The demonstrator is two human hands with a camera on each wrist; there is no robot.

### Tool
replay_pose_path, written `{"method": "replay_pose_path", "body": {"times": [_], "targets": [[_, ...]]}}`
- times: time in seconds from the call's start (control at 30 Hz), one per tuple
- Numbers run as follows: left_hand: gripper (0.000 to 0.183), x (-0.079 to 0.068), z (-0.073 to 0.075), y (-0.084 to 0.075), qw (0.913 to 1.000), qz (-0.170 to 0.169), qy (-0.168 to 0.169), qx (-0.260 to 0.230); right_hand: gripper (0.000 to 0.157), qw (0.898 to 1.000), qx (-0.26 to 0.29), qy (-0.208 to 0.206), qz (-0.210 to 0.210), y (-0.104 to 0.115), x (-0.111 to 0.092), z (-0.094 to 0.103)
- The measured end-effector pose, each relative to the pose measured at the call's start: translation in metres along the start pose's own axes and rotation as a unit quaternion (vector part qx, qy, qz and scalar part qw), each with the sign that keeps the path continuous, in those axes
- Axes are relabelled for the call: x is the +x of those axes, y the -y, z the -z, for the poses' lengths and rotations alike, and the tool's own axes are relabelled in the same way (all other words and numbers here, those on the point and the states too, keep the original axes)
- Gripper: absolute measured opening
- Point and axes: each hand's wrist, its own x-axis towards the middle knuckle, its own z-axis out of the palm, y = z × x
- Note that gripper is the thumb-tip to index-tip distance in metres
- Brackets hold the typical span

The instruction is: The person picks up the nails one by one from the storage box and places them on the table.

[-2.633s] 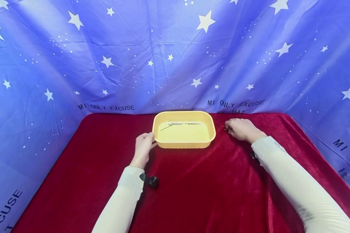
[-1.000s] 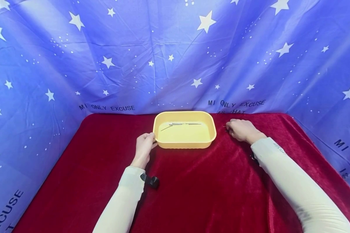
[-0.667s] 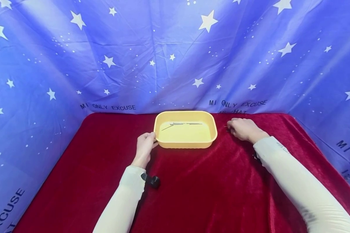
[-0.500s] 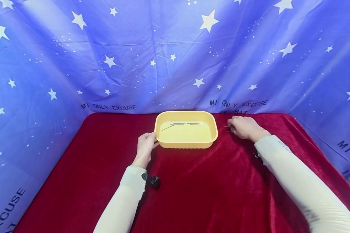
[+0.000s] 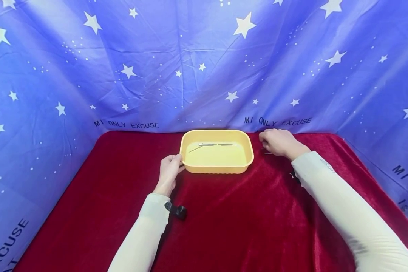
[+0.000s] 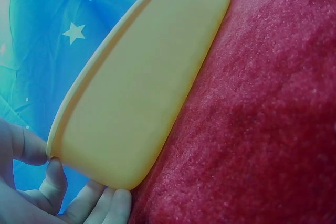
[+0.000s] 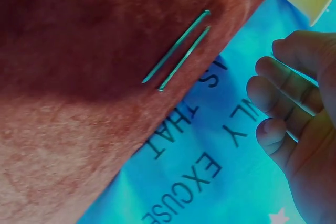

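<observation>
A yellow plastic basin (image 5: 217, 170) stands near the far edge of the cloth. At its left end my left hand (image 5: 168, 172) pinches the rim between thumb and index finger, the other fingers against the wall (image 6: 121, 87). Inside the basin lie several thin metal nails (image 5: 209, 144). To the right of the basin, my right hand (image 5: 278, 142) is raised over the cloth, its fingers (image 7: 265, 90) loosely bent with nothing visible between them. Two thin nail-like metal pins (image 7: 178, 51) lie side by side on the cloth below it, partly hidden by the hand in the head view.
A dark red velvet cloth (image 5: 224, 226) covers the table. A blue curtain with white stars (image 5: 204, 37) and black lettering hangs right behind the far edge and along both sides. A black wrist camera (image 5: 176, 210) is strapped to the left sleeve.
My right hand has moved a little left and away from me, off the pins by its fingertips, which stay on the cloth. The left hand and basin keep their places.
</observation>
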Motion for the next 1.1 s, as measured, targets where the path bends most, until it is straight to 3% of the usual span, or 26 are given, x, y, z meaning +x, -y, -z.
{"method": "replay_pose_path", "body": {"times": [0.73, 1.1], "targets": [[0.011, 0.0, 0.001, 0.001, 1.0, 0.002, -0.001, 0.005, 0.012, 1.0, 0.014, -0.01, 0.013, 0.033, 0.037, 0.025], [0.013, 0.001, 0.0, 0.0, 1.0, 0.001, 0.0, 0.003, 0.012, 1.0, 0.022, 0.009, 0.013, 0.058, 0.06, 0.037]]}}
